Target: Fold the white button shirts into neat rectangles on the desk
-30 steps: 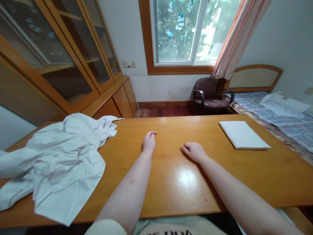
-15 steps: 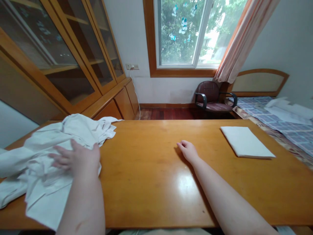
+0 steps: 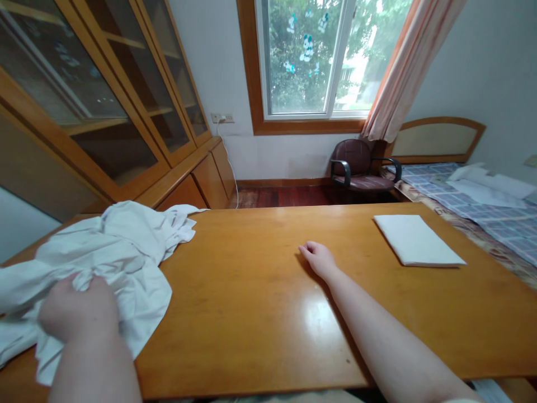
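At 8 o'clock on the surface point(image 3: 251, 313), the left hand point(image 3: 78, 308) has its fingers clenched on the crumpled white cloth point(image 3: 126, 252), whose long axis runs 8-to-2 o'clock. The right hand point(image 3: 318, 258) rests at centre, fingers loosely curled, empty.

Bright window point(image 3: 300, 61) daylight, table point(image 3: 314, 318) glare

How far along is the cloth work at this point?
Done: one folded cloth lies flat on the right of the table. In hand: the left hand is closed on the crumpled white pile; the right hand rests on bare wood, holding nothing. Left: that whole pile lies rumpled, none of it spread flat.
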The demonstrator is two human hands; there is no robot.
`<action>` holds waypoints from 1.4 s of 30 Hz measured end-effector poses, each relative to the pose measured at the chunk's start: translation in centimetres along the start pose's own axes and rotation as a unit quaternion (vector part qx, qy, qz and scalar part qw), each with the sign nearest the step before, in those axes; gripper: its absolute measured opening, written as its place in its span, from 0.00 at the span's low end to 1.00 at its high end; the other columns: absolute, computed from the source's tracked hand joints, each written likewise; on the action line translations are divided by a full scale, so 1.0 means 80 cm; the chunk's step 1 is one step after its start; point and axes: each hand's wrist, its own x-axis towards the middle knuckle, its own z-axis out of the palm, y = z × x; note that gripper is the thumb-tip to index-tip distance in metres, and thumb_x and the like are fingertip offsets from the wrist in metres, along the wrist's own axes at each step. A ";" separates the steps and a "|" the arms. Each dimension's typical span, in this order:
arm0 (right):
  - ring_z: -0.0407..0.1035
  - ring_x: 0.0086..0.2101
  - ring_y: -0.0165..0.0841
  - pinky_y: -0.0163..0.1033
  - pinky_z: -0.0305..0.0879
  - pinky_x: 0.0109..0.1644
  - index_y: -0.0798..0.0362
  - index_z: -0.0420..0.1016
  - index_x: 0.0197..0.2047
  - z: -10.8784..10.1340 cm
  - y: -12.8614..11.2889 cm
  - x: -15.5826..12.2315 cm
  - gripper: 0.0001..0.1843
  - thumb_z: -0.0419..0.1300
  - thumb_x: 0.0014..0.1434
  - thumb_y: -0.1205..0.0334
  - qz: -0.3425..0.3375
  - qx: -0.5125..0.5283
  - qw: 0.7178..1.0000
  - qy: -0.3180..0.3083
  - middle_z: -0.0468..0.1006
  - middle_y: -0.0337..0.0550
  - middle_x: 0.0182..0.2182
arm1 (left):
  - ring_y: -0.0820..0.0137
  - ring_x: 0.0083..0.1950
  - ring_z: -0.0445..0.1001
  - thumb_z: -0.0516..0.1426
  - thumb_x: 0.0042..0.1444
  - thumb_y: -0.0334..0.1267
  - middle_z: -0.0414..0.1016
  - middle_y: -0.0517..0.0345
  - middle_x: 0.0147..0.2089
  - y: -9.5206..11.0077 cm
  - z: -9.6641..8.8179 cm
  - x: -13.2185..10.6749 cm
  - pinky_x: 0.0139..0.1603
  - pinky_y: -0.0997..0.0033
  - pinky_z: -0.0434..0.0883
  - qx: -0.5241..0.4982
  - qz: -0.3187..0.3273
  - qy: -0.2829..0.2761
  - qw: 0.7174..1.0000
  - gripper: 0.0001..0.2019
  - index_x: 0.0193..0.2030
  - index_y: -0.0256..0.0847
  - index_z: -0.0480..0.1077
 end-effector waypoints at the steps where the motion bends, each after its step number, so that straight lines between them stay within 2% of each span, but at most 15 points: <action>1: 0.57 0.22 0.28 0.34 0.45 0.26 0.51 0.62 0.21 0.001 0.001 0.000 0.20 0.50 0.57 0.46 0.000 -0.001 1.000 0.001 0.63 0.34 0.17 | 0.53 0.42 0.74 0.60 0.37 0.33 0.76 0.57 0.30 0.004 0.001 -0.004 0.50 0.44 0.66 0.007 0.023 0.006 1.000 0.08 0.28 0.40 0.71; 3: 0.58 0.22 0.28 0.34 0.45 0.26 0.51 0.62 0.21 0.002 0.003 0.001 0.20 0.50 0.56 0.46 -0.001 -0.003 1.000 -0.001 0.63 0.34 0.17 | 0.60 0.37 0.73 0.59 0.39 0.34 0.73 0.60 0.27 0.017 0.003 -0.017 0.46 0.52 0.69 -0.027 0.081 0.029 0.996 0.06 0.28 0.40 0.71; 5: 0.58 0.22 0.28 0.34 0.45 0.26 0.51 0.62 0.21 0.002 0.004 0.002 0.20 0.50 0.56 0.46 -0.002 -0.002 1.000 -0.003 0.63 0.34 0.17 | 0.66 0.33 0.71 0.59 0.40 0.35 0.73 0.61 0.29 0.036 0.005 -0.040 0.41 0.61 0.70 -0.127 0.115 0.036 0.985 0.08 0.31 0.39 0.72; 9: 0.58 0.22 0.28 0.34 0.45 0.26 0.51 0.61 0.21 0.000 0.003 0.000 0.21 0.50 0.57 0.46 -0.003 0.005 1.000 -0.006 0.62 0.33 0.17 | 0.73 0.29 0.68 0.60 0.45 0.39 0.71 0.62 0.29 0.082 -0.002 -0.112 0.34 0.73 0.67 -0.302 0.128 -0.062 0.943 0.10 0.34 0.37 0.72; 13: 0.57 0.22 0.28 0.34 0.45 0.26 0.51 0.60 0.20 -0.002 0.000 -0.001 0.21 0.51 0.57 0.46 -0.006 0.014 1.000 -0.007 0.61 0.33 0.17 | 0.72 0.32 0.69 0.58 0.52 0.45 0.72 0.60 0.32 0.113 -0.013 -0.203 0.35 0.74 0.67 -0.388 0.118 -0.290 0.867 0.11 0.35 0.39 0.68; 18: 0.57 0.22 0.28 0.33 0.46 0.27 0.51 0.61 0.21 -0.002 0.000 -0.001 0.20 0.51 0.56 0.47 -0.008 0.027 1.000 -0.012 0.61 0.32 0.17 | 0.71 0.32 0.69 0.53 0.56 0.47 0.71 0.60 0.31 0.120 -0.015 -0.296 0.35 0.74 0.67 -0.323 0.119 -0.544 0.766 0.12 0.35 0.40 0.67; 21: 0.57 0.22 0.27 0.33 0.47 0.27 0.51 0.61 0.21 -0.003 0.001 0.000 0.20 0.51 0.57 0.47 -0.010 0.029 0.999 -0.017 0.62 0.32 0.17 | 0.68 0.38 0.71 0.51 0.58 0.46 0.73 0.56 0.36 0.117 -0.013 -0.324 0.41 0.69 0.68 -0.212 0.197 -0.679 0.675 0.13 0.42 0.40 0.68; 24: 0.58 0.23 0.28 0.33 0.47 0.27 0.51 0.62 0.22 -0.004 0.002 0.000 0.20 0.51 0.57 0.47 -0.010 0.027 0.999 -0.020 0.63 0.33 0.18 | 0.62 0.55 0.67 0.53 0.57 0.45 0.70 0.49 0.55 0.119 -0.019 -0.320 0.56 0.61 0.63 -0.124 0.338 -0.720 0.593 0.22 0.57 0.42 0.64; 26: 0.58 0.23 0.28 0.33 0.47 0.27 0.51 0.63 0.22 -0.004 0.002 0.000 0.20 0.51 0.57 0.47 -0.007 0.024 0.999 -0.021 0.64 0.33 0.18 | 0.61 0.63 0.59 0.52 0.58 0.47 0.61 0.48 0.64 0.124 -0.024 -0.297 0.62 0.58 0.57 -0.088 0.411 -0.683 0.598 0.26 0.62 0.43 0.59; 27: 0.58 0.22 0.28 0.33 0.47 0.27 0.51 0.63 0.22 -0.003 0.002 0.000 0.20 0.51 0.57 0.47 -0.005 0.022 1.000 -0.020 0.64 0.33 0.18 | 0.60 0.66 0.56 0.50 0.59 0.47 0.57 0.49 0.66 0.126 -0.025 -0.281 0.64 0.57 0.54 -0.067 0.434 -0.646 0.624 0.26 0.63 0.44 0.59; 29: 0.58 0.22 0.28 0.33 0.46 0.26 0.51 0.62 0.22 -0.003 0.001 0.000 0.20 0.51 0.57 0.47 -0.005 0.020 1.000 -0.019 0.65 0.33 0.18 | 0.58 0.68 0.52 0.50 0.59 0.48 0.56 0.49 0.67 0.128 -0.023 -0.242 0.66 0.54 0.50 -0.006 0.454 -0.539 0.710 0.26 0.62 0.42 0.60; 31: 0.58 0.22 0.28 0.33 0.46 0.26 0.51 0.62 0.22 -0.002 0.000 -0.001 0.20 0.51 0.57 0.47 -0.007 0.018 1.000 -0.017 0.65 0.34 0.18 | 0.54 0.68 0.50 0.50 0.57 0.49 0.55 0.44 0.67 0.122 -0.014 -0.201 0.65 0.51 0.50 0.105 0.416 -0.433 0.793 0.29 0.63 0.38 0.59; 33: 0.58 0.22 0.28 0.34 0.46 0.26 0.51 0.63 0.21 -0.003 -0.001 -0.001 0.20 0.51 0.57 0.46 -0.007 0.014 1.000 -0.017 0.65 0.34 0.18 | 0.47 0.68 0.49 0.49 0.56 0.52 0.53 0.36 0.67 0.109 0.000 -0.168 0.62 0.45 0.52 0.235 0.327 -0.376 0.835 0.33 0.64 0.34 0.57; 37: 0.58 0.22 0.28 0.34 0.46 0.26 0.51 0.63 0.21 -0.005 -0.003 -0.002 0.20 0.51 0.57 0.47 -0.006 0.005 1.000 -0.020 0.65 0.34 0.18 | 0.42 0.70 0.39 0.49 0.55 0.55 0.42 0.35 0.70 0.067 0.038 -0.143 0.63 0.40 0.45 0.363 0.235 -0.372 0.822 0.37 0.67 0.36 0.52; 42: 0.59 0.23 0.28 0.34 0.47 0.27 0.51 0.62 0.22 -0.007 -0.004 -0.003 0.19 0.51 0.57 0.47 -0.007 0.005 1.000 -0.023 0.65 0.34 0.18 | 0.48 0.71 0.38 0.39 0.60 0.52 0.37 0.38 0.71 0.033 0.074 -0.183 0.63 0.41 0.46 0.358 0.211 -0.487 0.768 0.35 0.70 0.32 0.41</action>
